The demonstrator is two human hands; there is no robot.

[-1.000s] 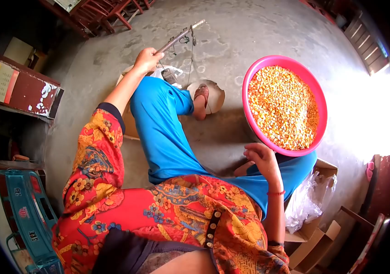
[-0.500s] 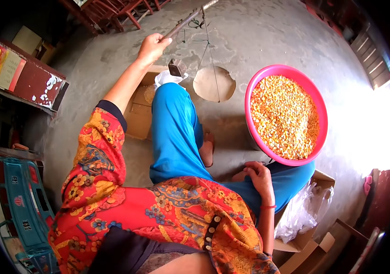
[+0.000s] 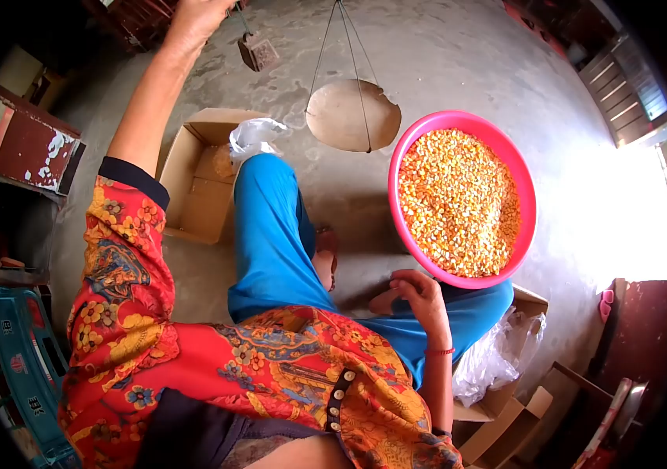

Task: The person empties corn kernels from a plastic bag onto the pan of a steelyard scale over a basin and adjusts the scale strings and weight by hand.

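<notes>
High at the top edge, my left hand (image 3: 199,17) is closed round the beam of a steelyard scale, which is cut off by the frame. From its cord hangs a dark metal weight (image 3: 258,51), just right of my hand. The scale's round, shallow pan (image 3: 353,114) hangs on thin strings, bare and slightly tilted. My right hand (image 3: 424,298) is by my right thigh, its fingers curled together with nothing seen in them. Just beyond it, a pink basin (image 3: 527,242) is filled with yellow corn kernels (image 3: 459,203).
An open cardboard box (image 3: 193,211) with a white plastic bag (image 3: 255,134) stands by my left knee. Another box (image 3: 533,303) holding clear plastic bags (image 3: 490,363) is at my right. A teal case (image 3: 17,375) and a red cabinet (image 3: 32,144) are at left.
My left hand has risen toward the top left with the scale, taking the beam out of view. The weight and pan have shifted left and up. My right hand stays near my thigh.
</notes>
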